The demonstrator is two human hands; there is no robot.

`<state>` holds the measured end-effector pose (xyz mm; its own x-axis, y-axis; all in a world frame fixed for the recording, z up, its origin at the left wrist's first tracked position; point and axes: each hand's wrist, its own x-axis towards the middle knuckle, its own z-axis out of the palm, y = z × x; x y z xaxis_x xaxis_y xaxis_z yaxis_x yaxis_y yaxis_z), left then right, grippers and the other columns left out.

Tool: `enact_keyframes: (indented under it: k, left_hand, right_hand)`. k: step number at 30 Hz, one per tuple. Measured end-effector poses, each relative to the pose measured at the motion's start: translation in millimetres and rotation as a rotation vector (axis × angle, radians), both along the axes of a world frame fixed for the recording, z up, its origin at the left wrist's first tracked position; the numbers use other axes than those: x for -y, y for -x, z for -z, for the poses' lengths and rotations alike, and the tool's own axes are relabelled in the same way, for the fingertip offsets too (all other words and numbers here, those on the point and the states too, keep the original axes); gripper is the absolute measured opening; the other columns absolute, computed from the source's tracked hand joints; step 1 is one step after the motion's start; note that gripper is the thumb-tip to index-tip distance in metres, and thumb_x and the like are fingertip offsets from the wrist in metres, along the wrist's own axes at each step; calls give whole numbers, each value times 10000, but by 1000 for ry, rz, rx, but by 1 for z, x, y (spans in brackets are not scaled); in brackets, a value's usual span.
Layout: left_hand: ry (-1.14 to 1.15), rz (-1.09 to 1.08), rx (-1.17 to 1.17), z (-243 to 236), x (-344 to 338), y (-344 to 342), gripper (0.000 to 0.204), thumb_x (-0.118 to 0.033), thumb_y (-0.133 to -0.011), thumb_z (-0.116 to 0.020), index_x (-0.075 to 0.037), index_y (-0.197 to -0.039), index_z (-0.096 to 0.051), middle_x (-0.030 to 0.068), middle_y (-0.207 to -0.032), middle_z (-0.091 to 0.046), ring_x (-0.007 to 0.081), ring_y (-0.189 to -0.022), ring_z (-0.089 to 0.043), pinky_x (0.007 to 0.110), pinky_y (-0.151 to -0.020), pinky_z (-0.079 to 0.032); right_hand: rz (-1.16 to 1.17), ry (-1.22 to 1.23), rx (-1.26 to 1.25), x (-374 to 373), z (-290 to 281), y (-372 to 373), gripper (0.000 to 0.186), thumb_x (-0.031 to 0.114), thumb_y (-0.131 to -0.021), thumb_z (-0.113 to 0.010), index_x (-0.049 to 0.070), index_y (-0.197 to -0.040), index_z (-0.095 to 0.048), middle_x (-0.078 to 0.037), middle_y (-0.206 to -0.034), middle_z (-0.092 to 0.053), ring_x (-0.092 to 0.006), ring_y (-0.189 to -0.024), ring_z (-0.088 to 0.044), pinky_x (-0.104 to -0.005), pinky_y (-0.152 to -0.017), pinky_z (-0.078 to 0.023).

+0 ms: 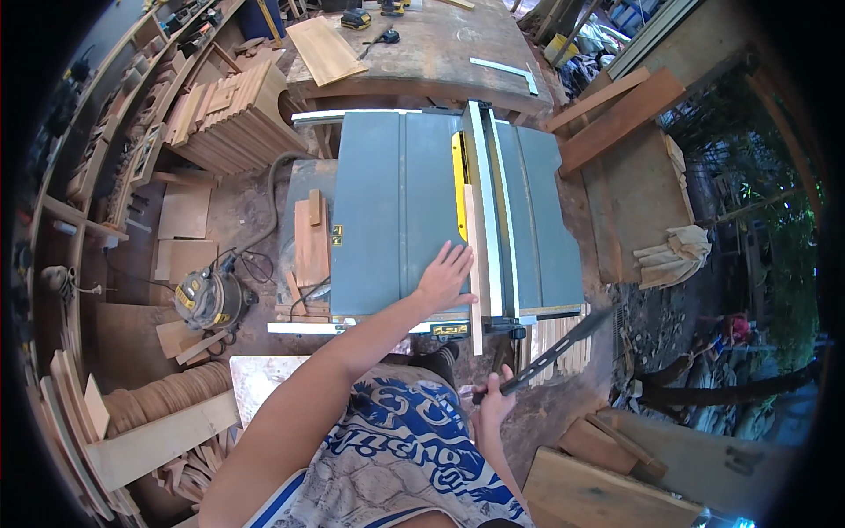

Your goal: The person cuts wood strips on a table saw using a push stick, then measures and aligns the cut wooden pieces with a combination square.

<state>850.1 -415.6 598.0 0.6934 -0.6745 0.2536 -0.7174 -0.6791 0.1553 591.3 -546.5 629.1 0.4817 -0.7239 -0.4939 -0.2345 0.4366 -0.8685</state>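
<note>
Left hand (447,277) lies open and palm down on the near part of the saw's top, its fingers reaching forward and its fingertips and thumb at the left edge of a slim, pale wood strip (476,308); the right hand (498,400), held low beyond the near edge, is closed around the handle of a long black push stick (563,346), whose slotted length points up and to the right. Biggest of the surroundings is the wooden shelving (101,229) along the left side, loaded with offcuts. Next come the broad wooden bench (431,62) at the far end and, in the middle, the grey table saw (370,194). Left of the saw stands a thick stack of boards (233,119), and nearer, on the floor, a yellow-and-black vacuum (213,295) with a grey hose curving up from it. On the bench, toward its left, rests a light-coloured board (321,51). A long metal fence (485,220) runs front to back across the saw, and the strip lies lengthwise just left of it, its near end jutting past the saw's front edge. Smaller again are the L-shaped metal square (528,82) at the right of the bench, the narrow yellow insert (459,185) beside the strip's far end, and a yellow-and-black power tool (356,19) on the bench.
</note>
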Motion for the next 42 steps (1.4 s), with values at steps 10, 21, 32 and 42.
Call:
enact_keyframes:
  k: [10, 21, 32, 42]
  left_hand:
    - [-92, -8, -21, -2, 1, -29, 1002, -766, -880, -442, 36, -1480, -419, 163, -1530, -433, 324, -1435, -344, 508, -1246, -137]
    - [-236, -20, -39, -8, 6, -46, 1044, -801, -879, -387, 41, -1496, -395, 156, -1548, -417, 314, -1465, -309, 498, -1257, -101]
    - [-246, -22, 3, -9, 7, -67, 1018, -790, -892, -381, 34, -1489, -410, 147, -1540, -425, 310, -1467, -313, 500, -1254, -116]
    - [-238, 39, -62, -11, 3, -123, 542, -361, -1007, -426, -63, -1456, -479, 84, -1496, -476, 313, -1452, -342, 519, -1246, -159]
  right_hand:
    - [-753, 678, -288, 40, -131, 91, 521, 35, -907, -582, 50, -1423, -515, -127, -901, -714, -231, -726, -690, -368, -724, -563]
    - [-1092, 1021, -496, 19, -159, 138, 610, 17, -904, -558, 148, -1493, -473, -165, -810, -637, -380, -682, -654, -482, -635, -533]
    - [-1105, 956, -630, -7, -133, 110, 686, 59, -921, -529, 189, -1565, -333, -211, -965, -630, -434, -773, -656, -537, -693, -525]
    - [-1087, 889, -679, -15, -137, 69, 770, 36, -878, -541, 235, -1579, -293, -261, -1066, -646, -465, -834, -666, -553, -748, -539]
